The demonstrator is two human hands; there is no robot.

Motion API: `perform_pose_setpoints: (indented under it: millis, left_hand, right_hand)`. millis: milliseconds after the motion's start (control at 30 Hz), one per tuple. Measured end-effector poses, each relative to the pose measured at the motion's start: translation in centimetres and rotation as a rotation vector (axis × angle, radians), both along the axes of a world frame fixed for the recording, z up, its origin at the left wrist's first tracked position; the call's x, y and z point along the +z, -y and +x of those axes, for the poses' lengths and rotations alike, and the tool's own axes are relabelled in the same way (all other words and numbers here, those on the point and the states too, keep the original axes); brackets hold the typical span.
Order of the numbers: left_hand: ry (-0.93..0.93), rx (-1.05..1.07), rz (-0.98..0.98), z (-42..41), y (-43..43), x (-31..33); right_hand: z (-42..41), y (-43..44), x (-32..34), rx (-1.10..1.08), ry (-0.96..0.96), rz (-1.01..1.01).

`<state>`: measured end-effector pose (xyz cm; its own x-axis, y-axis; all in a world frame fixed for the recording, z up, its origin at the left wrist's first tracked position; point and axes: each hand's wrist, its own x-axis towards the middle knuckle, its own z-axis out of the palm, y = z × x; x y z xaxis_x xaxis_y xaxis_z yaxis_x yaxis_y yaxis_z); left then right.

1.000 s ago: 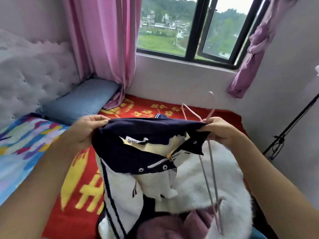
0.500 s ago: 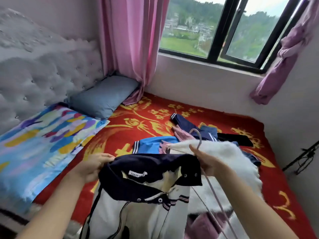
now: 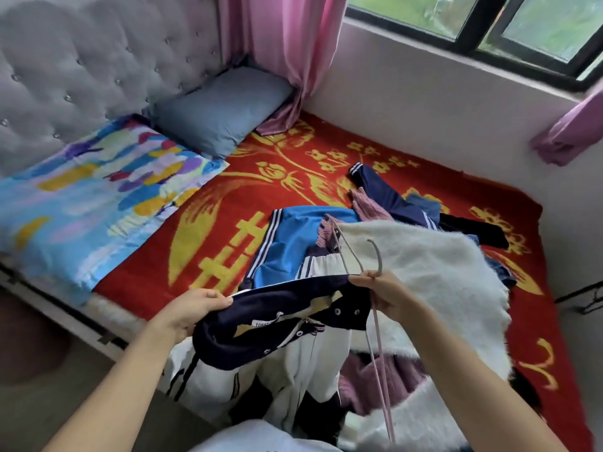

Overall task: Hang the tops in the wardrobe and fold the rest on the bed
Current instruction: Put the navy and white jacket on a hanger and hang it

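1. The left hand (image 3: 192, 309) is closed on one end of the navy collar of the top (image 3: 277, 324), with the thumb laid on top and the fingers curled underneath.
2. The right hand (image 3: 383, 293) is wrapped round the hanger (image 3: 378, 347) just below its hook. The other end of the collar is pinched at the same fingertips, so the collar is stretched out between both hands.
3. The top is held up over the near edge of the bed (image 3: 261, 177), and its white body with navy stripes is left dangling toward the camera. A white label and a few snap buttons can be made out at the collar.
4. The hanger's hook is pointed up and away, and its thin pinkish arms are run down past the right wrist. Whether any of it is inside the top can't really be told.
5. The other clothes are spread on the bed's red-and-gold cover. A fluffy white garment (image 3: 424, 265) is right behind the right hand, and a blue striped piece (image 3: 293, 243) lies just left of it. Navy trousers (image 3: 381, 194) and something black (image 3: 473, 231) are further back.
6. A grey-blue pillow (image 3: 222, 109) and a multicoloured pillow (image 3: 98, 190) are laid against the tufted headboard (image 3: 81, 60).
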<state>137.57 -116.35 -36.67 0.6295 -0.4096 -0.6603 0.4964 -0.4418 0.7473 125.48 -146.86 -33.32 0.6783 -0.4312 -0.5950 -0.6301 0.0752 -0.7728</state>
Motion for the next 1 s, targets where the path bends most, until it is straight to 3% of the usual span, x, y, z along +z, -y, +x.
perform_pose_setpoints:
  millis: [100, 267, 433, 533, 600, 700, 767, 867, 933, 1000]
  left_hand:
    - [-0.024, 0.113, -0.022, -0.1, 0.2, -1.2]
    - [-0.401, 0.249, -0.098, -0.7, -0.2, -2.1]
    - [-0.382, 0.247, -0.174, 0.0, -1.7, -2.1]
    - [-0.085, 0.233, -0.109, -0.3, -1.3, -2.2]
    - [0.231, 0.18, 0.047, -0.9, -1.2, -2.2]
    - [1.069, 0.077, 0.288, -2.5, -1.9, -2.4]
    - [1.476, -0.112, 0.175, -4.3, -1.5, -2.5]
    - [1.619, -0.552, 0.062, -6.5, 0.1, -4.5]
    - [1.58, -0.812, 0.208, -6.5, 1.2, -5.9]
    - [1.476, -0.906, 0.401, -5.7, 2.2, -6.5]
  right_hand:
    - [-0.4, -0.2, -0.4, -0.023, 0.0, 0.088]
    - [-1.3, 0.3, -1.2, -0.004, -0.097, 0.244]
    - [-1.5, 0.5, -1.9, 0.01, -0.148, 0.218]
    - [-0.7, 0.2, -2.0, -0.035, -0.087, 0.255]
    - [-0.3, 0.3, -2.0, -0.083, -0.077, 0.274]
    - [0.1, 0.7, -2.2, -0.149, -0.098, 0.252]
    - [0.4, 0.9, -2.5, -0.19, -0.114, 0.237]
    - [0.8, 1.0, -2.7, -0.21, -0.123, 0.232]
    - [1.0, 1.0, -2.7, -0.204, -0.119, 0.236]
    - [1.1, 1.0, -2.7, -0.205, -0.111, 0.238]
